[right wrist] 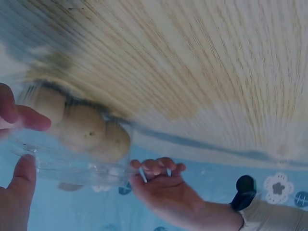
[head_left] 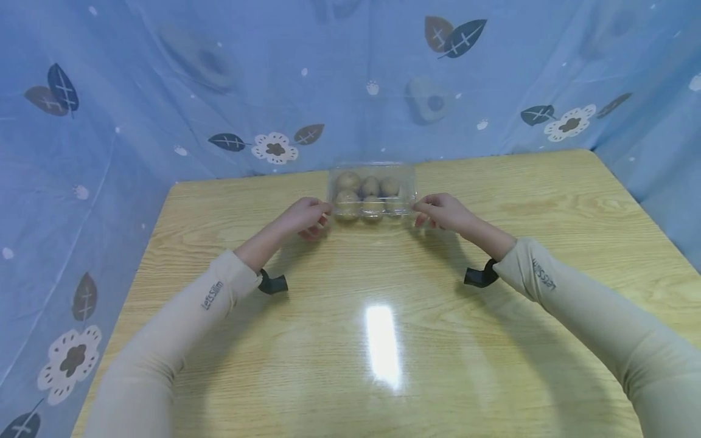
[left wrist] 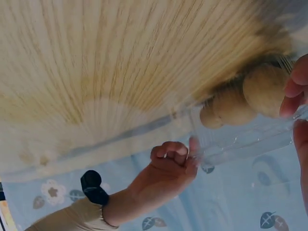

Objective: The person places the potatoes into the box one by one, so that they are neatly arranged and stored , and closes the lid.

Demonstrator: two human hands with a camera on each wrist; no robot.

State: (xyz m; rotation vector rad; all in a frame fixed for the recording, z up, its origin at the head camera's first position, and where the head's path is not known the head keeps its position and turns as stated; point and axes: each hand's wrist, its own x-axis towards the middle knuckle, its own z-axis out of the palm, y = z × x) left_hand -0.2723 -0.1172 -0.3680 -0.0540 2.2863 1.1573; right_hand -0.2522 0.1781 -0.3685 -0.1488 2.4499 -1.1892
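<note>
Both hands reach forward to a clear plastic clamshell box (head_left: pixel 372 193) that sits on a pale wooden table (head_left: pixel 493 316), toward the table's far edge, just in front of a blue curtain printed with leaves and flowers (head_left: pixel 164 91). Left hand (head_left: pixel 306 217) meets the box's left end with its fingers curled in and the fingertips pinching the thin plastic rim; right hand (head_left: pixel 440 211) does the same at the right end, fingers bent and closed on the rim there. The wrist views confirm it: each shows the opposite hand (left wrist: pixel 171 166) (right wrist: pixel 159 180) nipping the edge of the transparent lid. Inside the box lie six round, brownish, fuzzy fruits (head_left: pixel 369 194), which look like kiwifruit, in two rows of three. The lid appears to lie closed over them, though the clear plastic makes that hard to be sure of. Judging from this, the work seems to be at an early stage: the box is gripped at both ends, yet it looks to be resting on the table, unopened, with every fruit in place, so any opening, lifting or emptying is not yet done. The box's long axis runs left to right, parallel to the table's far edge, with one long side facing the person and its lid side up.
</note>
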